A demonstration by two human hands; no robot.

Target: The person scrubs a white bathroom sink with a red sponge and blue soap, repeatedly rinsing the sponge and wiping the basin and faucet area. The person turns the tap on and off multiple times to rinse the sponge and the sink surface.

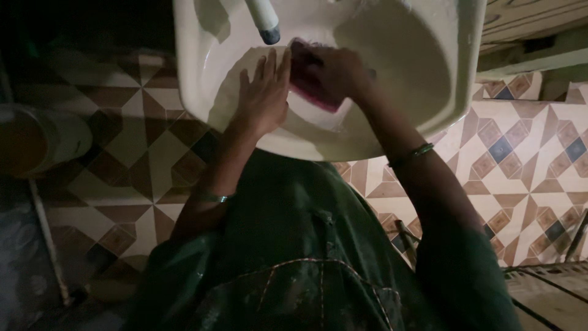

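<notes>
I look down into a white wash basin (429,79) with a white tap spout (264,19) at the top. My left hand (264,95) lies flat, fingers spread, against the inside of the basin bowl. My right hand (334,72) is closed on a pink sponge (318,98), pressed to the bowl just right of the left hand. Each wrist carries a green bangle. A dark green garment covers my body below the basin.
The floor has brown and cream geometric tiles (141,153). A pale bucket (37,144) stands at the left, with a thin pipe (46,239) running down beside it. A step or ledge (539,55) sits at the upper right. The scene is dim.
</notes>
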